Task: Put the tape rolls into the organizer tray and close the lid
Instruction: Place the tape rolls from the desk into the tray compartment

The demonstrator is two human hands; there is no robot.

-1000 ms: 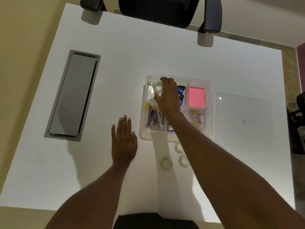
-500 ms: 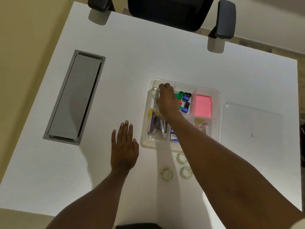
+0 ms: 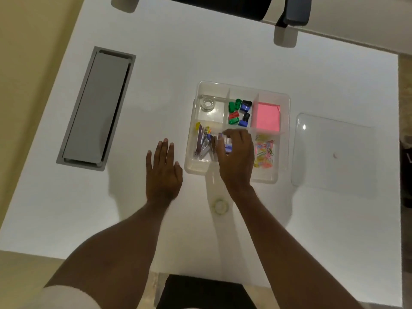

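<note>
Right hand (image 3: 236,157) hovered empty, fingers loosely spread, over the organizer tray (image 3: 283,175); left hand (image 3: 163,172) lay flat at nine o'clock. One tape roll (image 3: 207,104) sat in the eleven-o'clock compartment, another tape roll (image 3: 219,205) waited at six o'clock, the clear lid (image 3: 334,152) off at three o'clock.

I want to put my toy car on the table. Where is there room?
Bare table lies between the grey panel and the organizer tray, and beyond the tray. It is crowded near the hands, the loose tape roll and the clear lid.

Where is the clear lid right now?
In the head view, the clear lid lies flat on the white table, right of the organizer tray and off it.
</note>
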